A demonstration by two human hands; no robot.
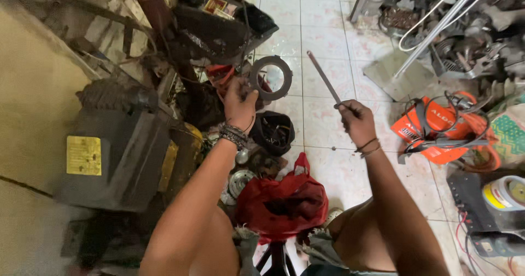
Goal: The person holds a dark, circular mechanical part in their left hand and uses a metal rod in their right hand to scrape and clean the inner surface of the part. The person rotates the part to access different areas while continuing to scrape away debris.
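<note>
My left hand holds up a flat grey metal ring by its lower left edge, over a pile of dark parts. My right hand is closed around the lower end of a thin metal rod that points up and to the left over the white tiled floor. The ring and the rod are apart. Both wrists wear bracelets.
A grey motor housing with a yellow label stands at the left. A red cloth lies over parts near my knees, beside a black bag. An orange tool with cables and a heap of metal parts fill the right.
</note>
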